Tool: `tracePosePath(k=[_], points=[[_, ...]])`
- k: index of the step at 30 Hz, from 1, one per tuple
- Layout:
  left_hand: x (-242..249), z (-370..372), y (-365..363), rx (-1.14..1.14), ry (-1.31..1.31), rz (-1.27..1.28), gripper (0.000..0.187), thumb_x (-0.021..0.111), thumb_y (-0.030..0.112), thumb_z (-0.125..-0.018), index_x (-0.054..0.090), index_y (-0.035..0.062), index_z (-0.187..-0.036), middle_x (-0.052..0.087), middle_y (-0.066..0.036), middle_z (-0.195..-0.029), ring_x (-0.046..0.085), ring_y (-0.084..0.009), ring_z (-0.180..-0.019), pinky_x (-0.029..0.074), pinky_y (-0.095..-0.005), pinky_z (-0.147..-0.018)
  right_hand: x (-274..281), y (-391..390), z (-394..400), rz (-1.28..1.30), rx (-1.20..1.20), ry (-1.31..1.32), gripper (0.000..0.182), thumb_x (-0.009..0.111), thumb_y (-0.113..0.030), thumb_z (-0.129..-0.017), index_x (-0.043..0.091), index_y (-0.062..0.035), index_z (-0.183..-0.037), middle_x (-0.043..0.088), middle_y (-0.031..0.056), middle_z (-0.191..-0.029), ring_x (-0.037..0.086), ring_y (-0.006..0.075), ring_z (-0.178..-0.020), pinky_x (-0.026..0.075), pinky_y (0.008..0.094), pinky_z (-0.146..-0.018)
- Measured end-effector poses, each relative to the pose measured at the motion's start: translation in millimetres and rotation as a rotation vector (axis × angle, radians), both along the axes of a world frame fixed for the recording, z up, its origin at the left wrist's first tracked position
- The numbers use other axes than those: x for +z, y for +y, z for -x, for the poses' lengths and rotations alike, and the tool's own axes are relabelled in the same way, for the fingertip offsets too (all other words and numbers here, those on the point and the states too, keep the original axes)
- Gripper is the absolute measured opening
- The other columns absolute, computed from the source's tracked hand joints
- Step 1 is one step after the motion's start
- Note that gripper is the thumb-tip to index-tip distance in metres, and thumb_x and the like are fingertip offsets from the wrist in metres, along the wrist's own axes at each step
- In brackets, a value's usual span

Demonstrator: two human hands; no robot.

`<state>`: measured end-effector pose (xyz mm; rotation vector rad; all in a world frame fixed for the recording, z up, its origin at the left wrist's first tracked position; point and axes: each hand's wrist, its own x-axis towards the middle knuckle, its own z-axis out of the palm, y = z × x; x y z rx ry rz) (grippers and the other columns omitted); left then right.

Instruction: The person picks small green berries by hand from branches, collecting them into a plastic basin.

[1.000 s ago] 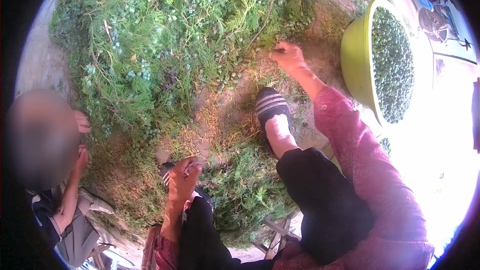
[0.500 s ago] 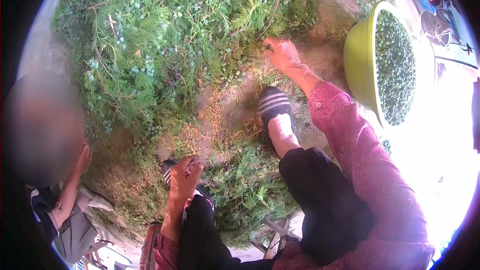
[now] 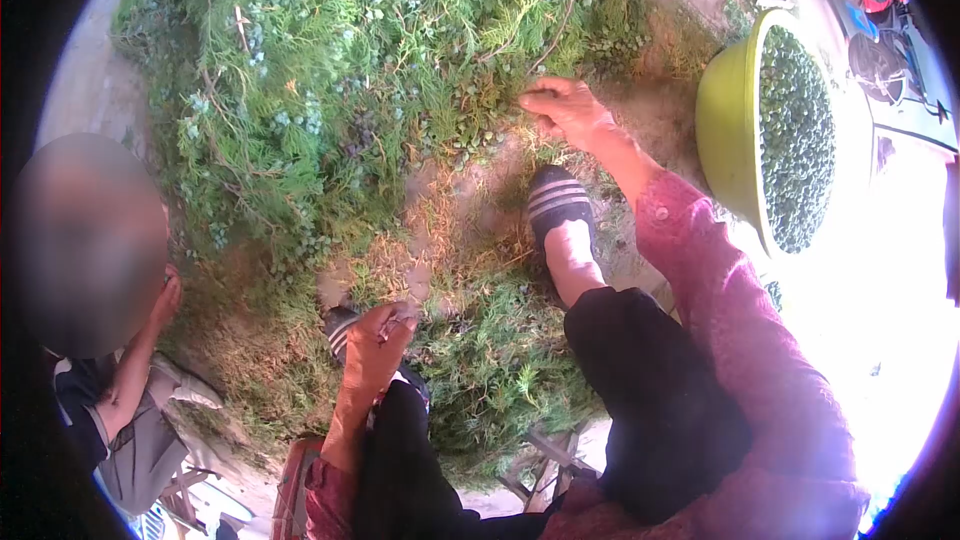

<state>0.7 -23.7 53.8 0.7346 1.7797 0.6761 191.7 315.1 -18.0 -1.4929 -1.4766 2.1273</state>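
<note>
My right hand reaches to the near right edge of a heap of green conifer branches with pale blue-green berries. Its thumb and fingertips are drawn together close to the small sprigs; whatever is between them is too small to make out. Over my left shoe, my left hand is closed, and what lies inside its fingers is hidden. A yellow-green basin full of small green berries stands to the right of my right hand.
Cut green sprigs lie between my feet, near my right shoe. At the left sits another person, one hand raised near the head. Wooden stool legs show below, and a bicycle-like wheel at upper right.
My right hand has shifted slightly left and nearer, with its fingers stretched out more. The fingers of my left hand have closed a little more. The whole view has shifted slightly.
</note>
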Motion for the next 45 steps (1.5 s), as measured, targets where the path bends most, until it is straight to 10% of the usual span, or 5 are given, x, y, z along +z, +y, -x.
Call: tracePosePath(k=[8, 21, 29, 39, 45], points=[[1, 3, 1, 0.000, 0.013, 0.019, 0.023, 0.061, 0.011, -0.079, 0.057, -0.0028, -0.096, 0.058, -0.005, -0.075, 0.051, -0.0069, -0.068, 0.043, -0.0227, -0.060, -27, -21, -36, -0.815, 0.787, -0.370, 0.018, 0.063, -0.024, -0.074, 0.064, -0.0112, -0.086, 0.060, 0.0110, -0.072, 0.057, 0.0171, -0.061, 0.049, 0.0322, -0.061], [-8, -1, 0, 0.006, -0.055, 0.032, 0.024, 0.061, 0.014, -0.079, 0.057, -0.0020, -0.096, 0.059, -0.004, -0.077, 0.051, -0.0076, -0.068, 0.044, -0.0229, -0.062, -37, -11, -5, -0.926, 0.348, -0.392, 0.010, 0.062, -0.015, -0.075, 0.064, -0.0087, -0.083, 0.059, 0.0031, -0.068, 0.051, 0.0093, -0.057, 0.044, 0.0259, -0.052], [1, -2, 6, -0.004, -0.011, 0.053, 0.023, 0.061, 0.013, -0.079, 0.057, -0.0021, -0.096, 0.061, -0.006, -0.080, 0.054, -0.0079, -0.071, 0.045, -0.0228, -0.064, -17, -6, -56, 0.095, -0.154, 0.082, 0.025, 0.063, -0.014, -0.077, 0.055, 0.0017, -0.095, 0.053, 0.0030, -0.060, 0.043, 0.0075, -0.045, 0.030, 0.0211, -0.037], [-11, -1, 1, -0.041, 0.001, -0.011, 0.023, 0.062, 0.015, -0.078, 0.058, -0.0018, -0.095, 0.059, -0.005, -0.075, 0.051, -0.0080, -0.066, 0.044, -0.0240, -0.060, -39, -16, -11, -1.057, 0.449, -0.435, 0.025, 0.066, -0.021, -0.071, 0.061, -0.0147, -0.096, 0.059, 0.0028, -0.068, 0.054, 0.0099, -0.058, 0.047, 0.0278, -0.055], [-5, 1, 1, -0.076, -0.038, 0.053, 0.024, 0.057, 0.015, -0.081, 0.058, 0.0009, -0.100, 0.063, -0.006, -0.084, 0.056, -0.0105, -0.076, 0.046, -0.0259, -0.067, -15, -9, -45, -0.233, 0.091, 0.092, 0.020, 0.062, -0.022, -0.077, 0.059, -0.0088, -0.092, 0.058, 0.0051, -0.076, 0.053, 0.0126, -0.062, 0.042, 0.0242, -0.047]])
